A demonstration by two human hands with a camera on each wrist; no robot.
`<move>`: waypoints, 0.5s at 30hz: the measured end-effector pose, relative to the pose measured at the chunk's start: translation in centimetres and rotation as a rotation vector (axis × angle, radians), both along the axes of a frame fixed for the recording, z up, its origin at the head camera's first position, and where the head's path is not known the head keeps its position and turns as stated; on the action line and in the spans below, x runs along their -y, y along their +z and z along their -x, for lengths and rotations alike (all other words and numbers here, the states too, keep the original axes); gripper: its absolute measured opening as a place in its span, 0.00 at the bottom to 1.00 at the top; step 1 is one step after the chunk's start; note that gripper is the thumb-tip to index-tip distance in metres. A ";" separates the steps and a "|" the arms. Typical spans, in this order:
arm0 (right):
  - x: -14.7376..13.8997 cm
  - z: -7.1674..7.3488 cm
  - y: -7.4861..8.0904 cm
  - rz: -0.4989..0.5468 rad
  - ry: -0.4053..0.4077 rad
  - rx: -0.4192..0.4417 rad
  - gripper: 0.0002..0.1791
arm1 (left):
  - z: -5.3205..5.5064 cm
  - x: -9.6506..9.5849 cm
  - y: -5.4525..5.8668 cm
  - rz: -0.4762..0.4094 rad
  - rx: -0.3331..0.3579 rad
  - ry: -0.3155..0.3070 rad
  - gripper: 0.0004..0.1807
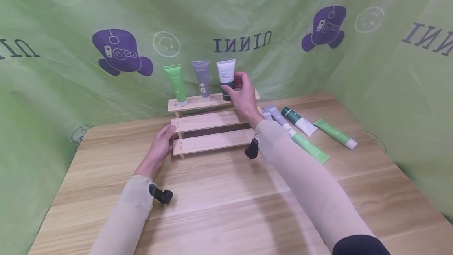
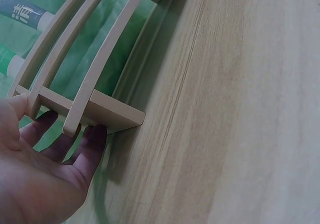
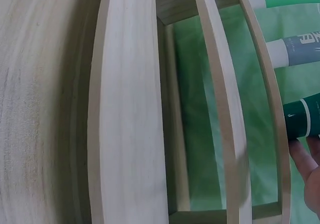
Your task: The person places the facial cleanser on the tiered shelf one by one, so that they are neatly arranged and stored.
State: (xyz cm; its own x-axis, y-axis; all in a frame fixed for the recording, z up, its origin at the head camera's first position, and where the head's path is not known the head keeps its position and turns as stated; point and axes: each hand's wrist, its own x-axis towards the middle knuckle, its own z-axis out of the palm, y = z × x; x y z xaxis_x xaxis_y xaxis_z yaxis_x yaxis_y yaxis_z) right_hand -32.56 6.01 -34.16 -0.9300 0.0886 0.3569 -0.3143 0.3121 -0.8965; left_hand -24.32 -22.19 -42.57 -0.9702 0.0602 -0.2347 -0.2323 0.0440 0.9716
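Note:
A three-tier wooden display rack (image 1: 209,142) stands at the table's far side. On its top tier are a green squeeze tube (image 1: 175,82), a grey-purple tube (image 1: 201,78) and a white tube with a dark green cap end (image 1: 226,71), all upright on their caps. My right hand (image 1: 244,95) pinches that white and green tube low down, between thumb and fingers. In the right wrist view, its dark green cap (image 3: 296,120) meets the top tier's edge. At the rack's left end, my left hand (image 1: 160,146) grips the frame, fingers (image 2: 92,146) curled beneath the tiers.
Several more tubes lie flat on the table right of the rack: a green-and-white one (image 1: 309,148), a dark green and white one (image 1: 299,121), another green one (image 1: 335,133) and grey-purple ones (image 1: 276,114). A green printed curtain (image 1: 198,15) hangs behind the table.

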 end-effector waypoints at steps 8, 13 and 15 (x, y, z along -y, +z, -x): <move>-0.2 -0.3 -0.4 -0.003 0.006 0.007 0.29 | 0.1 0.1 -0.1 0.004 -0.003 -0.005 0.38; -0.3 -0.3 -0.4 0.010 0.025 0.019 0.29 | 0.1 0.0 -0.1 0.014 -0.012 -0.011 0.38; -0.3 -0.3 -0.4 0.017 0.033 0.023 0.29 | 0.1 0.1 -0.1 0.015 -0.009 -0.008 0.37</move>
State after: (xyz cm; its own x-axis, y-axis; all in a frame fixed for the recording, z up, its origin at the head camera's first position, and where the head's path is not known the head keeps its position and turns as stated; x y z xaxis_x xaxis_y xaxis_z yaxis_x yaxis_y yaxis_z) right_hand -32.28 6.32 -34.60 -0.9404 0.0637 0.3340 -0.3033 0.2867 -0.9087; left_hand -24.44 -22.25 -42.71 -0.9718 0.0645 -0.2269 -0.2231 0.0607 0.9729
